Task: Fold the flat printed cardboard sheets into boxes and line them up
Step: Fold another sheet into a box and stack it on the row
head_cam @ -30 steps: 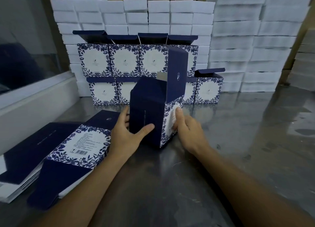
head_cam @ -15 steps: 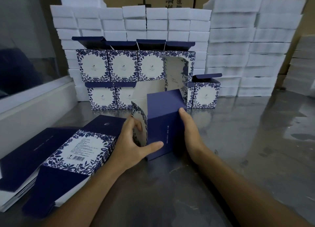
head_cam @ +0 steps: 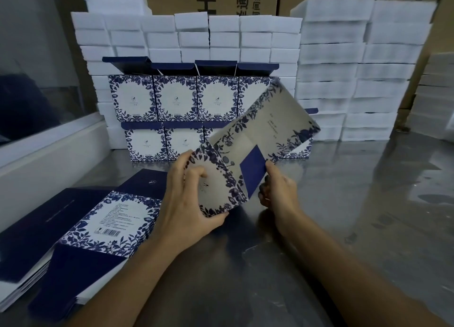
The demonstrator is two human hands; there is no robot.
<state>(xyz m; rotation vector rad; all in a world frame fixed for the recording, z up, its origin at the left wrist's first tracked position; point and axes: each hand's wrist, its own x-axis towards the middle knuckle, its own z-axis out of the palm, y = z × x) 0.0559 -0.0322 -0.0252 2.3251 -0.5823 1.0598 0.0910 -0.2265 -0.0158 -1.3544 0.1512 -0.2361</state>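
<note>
Moved: box (head_cam: 248,159), upright earlier, now tilted off worktop (head_cam: 344,216), centre frame.
Hands: left (head_cam: 189,204), right (head_cam: 280,194) both grip it.
Meaning: folding unfinished.

Steel table (head_cam: 344,216) — flat sheets (head_cam: 81,233), boxes (head_cam: 145,142), perhaps foam blocks (head_cam: 368,127).

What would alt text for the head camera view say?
Both hands, left hand and right hand, hold a half-folded blue floral box tilted above a metal table. Flat sheets lie left; finished boxes stand stacked behind.
</note>
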